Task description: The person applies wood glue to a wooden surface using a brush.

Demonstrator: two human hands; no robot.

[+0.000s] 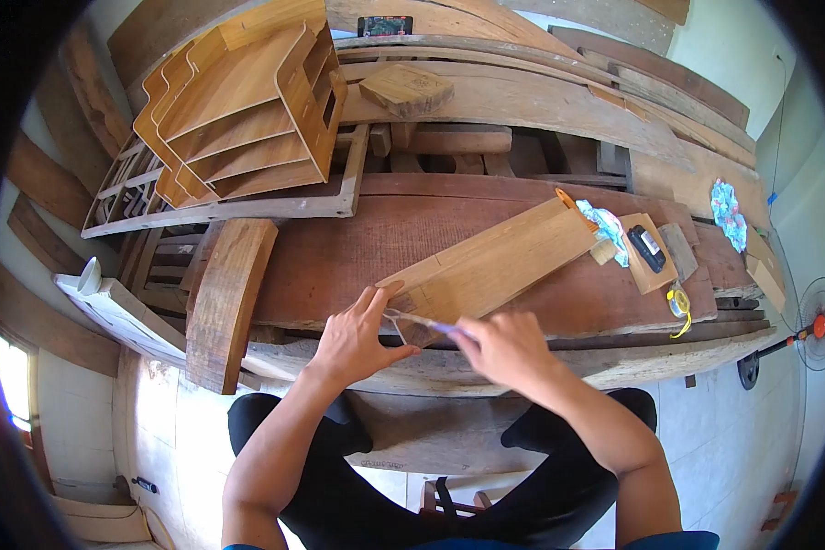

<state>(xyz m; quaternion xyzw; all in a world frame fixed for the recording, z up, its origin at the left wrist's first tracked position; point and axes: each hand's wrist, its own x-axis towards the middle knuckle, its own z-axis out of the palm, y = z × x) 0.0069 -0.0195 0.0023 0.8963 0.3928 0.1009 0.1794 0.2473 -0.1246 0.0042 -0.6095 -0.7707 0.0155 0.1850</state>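
A light-brown wooden board (pixel 495 261) lies slantwise on the dark reddish plank (pixel 321 243) in front of me. My left hand (pixel 353 337) grips its near left end, fingers at the far edge and thumb stretched toward the near corner. In my right hand (pixel 509 348) is a slim tool with a purplish handle (pixel 445 327). Its thin, pale tip points left and meets the board's end beside my left fingers; the exact kind of tip is too small to tell. Thin pencil-like lines show on the board near that end.
Right of the board are an orange-handled brush (pixel 601 249), a crumpled cloth (pixel 605 229), a black-and-white device (pixel 647 249) and a yellow tape measure (pixel 678 301). A tiered wooden organizer (pixel 238 110) stands back left. A thick curved timber (pixel 232 307) juts out at left; a fan (pixel 814 325) stands right.
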